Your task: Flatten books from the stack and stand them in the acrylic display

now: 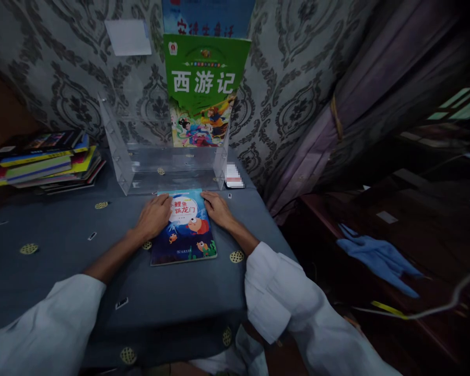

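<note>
A patterned wall (305, 57) fills the back; against it stands a table under a dark blue-grey cloth (55, 224), with a purple curtain (321, 141) tied back to its right; on the table, near the wall, is a clear stand (172, 159); a green book (206, 99) stands upright at the stand's right side, another book (209, 15) showing above it; a pile of books (43, 164) lies left of the stand; the fish book (184, 235) lies flat on the cloth just in front of the stand, cover up; the left hand (154, 215) lies over its upper left edge, the right hand (218, 209) touches its upper right corner; whether either one grips, I cannot tell.
</note>
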Tool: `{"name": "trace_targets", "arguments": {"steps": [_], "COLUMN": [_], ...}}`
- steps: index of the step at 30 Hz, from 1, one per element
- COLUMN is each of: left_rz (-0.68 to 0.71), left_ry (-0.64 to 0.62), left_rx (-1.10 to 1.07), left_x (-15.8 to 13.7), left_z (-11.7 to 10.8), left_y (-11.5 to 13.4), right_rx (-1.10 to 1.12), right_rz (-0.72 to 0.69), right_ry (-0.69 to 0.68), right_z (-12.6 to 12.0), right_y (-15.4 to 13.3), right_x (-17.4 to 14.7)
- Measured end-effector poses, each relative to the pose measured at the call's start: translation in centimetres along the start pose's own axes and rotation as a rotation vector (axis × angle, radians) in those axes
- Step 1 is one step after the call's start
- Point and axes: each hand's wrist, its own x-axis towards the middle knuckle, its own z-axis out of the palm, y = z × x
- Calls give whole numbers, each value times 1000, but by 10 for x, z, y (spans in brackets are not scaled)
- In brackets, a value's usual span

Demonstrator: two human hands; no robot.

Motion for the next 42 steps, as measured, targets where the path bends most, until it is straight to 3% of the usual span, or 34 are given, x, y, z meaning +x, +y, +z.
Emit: {"name": "trace_targets", "arguments": {"steps": [7,13,17,25,36,42], "left_rz": [187,301,303,358,402,386], "left_ry": [-13,-98,-138,-44,-40,-46], "left_rx": [-78,-114,-83,-103,-122,-150], "left_x": [26,52,63,68,70,72], "left_z": [6,0,-2,12,17,16], "left_y": [5,26,37,29,27,30], "right_rx": [-2,-7,-6,-14,-11,5], "right_rz": [3,-13,-13,14,-86,-90], "right_ry": [12,44,78,89,13,17], "right_z": [0,-1,-3,-6,-17,-19], "right_y": [-2,-4,-4,-10,-30,-34], "right_x": [-1,-1,-1,-6,-56,-65]}}
